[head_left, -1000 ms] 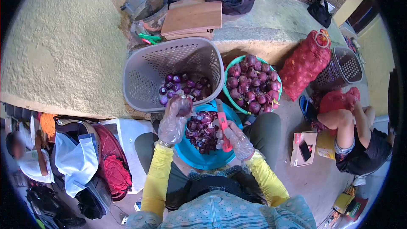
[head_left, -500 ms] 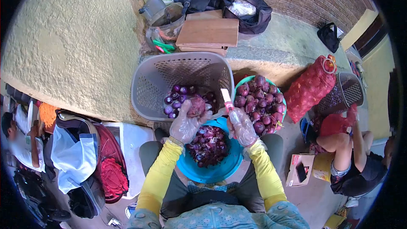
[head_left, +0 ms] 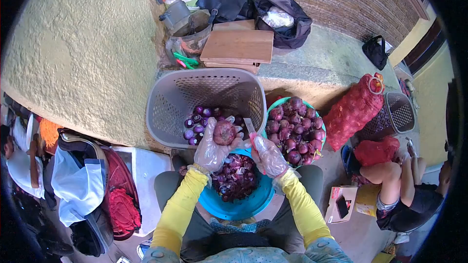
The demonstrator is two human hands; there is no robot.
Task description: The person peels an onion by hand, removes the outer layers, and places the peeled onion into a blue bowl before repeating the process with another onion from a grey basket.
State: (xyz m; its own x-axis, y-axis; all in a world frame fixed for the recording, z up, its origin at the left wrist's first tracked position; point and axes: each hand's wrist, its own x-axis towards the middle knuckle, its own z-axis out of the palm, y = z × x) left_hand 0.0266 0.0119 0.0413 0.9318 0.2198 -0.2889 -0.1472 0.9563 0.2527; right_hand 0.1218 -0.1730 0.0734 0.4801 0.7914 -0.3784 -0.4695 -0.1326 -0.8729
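Observation:
My left hand [head_left: 213, 147], in a clear plastic glove, holds a red onion [head_left: 224, 132] above a blue bowl [head_left: 239, 205] of purple onion skins [head_left: 236, 177] on my lap. My right hand [head_left: 267, 155], also gloved, grips a small knife with a red handle; its blade [head_left: 250, 126] points up beside the onion. A grey plastic basket [head_left: 207, 104] just beyond holds several peeled purple onions [head_left: 197, 121]. To its right a green basin [head_left: 294, 125] is full of unpeeled red onions.
A red mesh sack of onions [head_left: 354, 111] and a second grey basket [head_left: 394, 114] stand at the right. Another person [head_left: 404, 195] sits at the lower right. Bags and clothes [head_left: 87, 185] lie at my left. Wooden boards [head_left: 238, 46] rest on the ledge.
My left hand has drawn the onion back toward me from above the grey basket. My right hand rose with the knife, whose blade now stands beside the onion.

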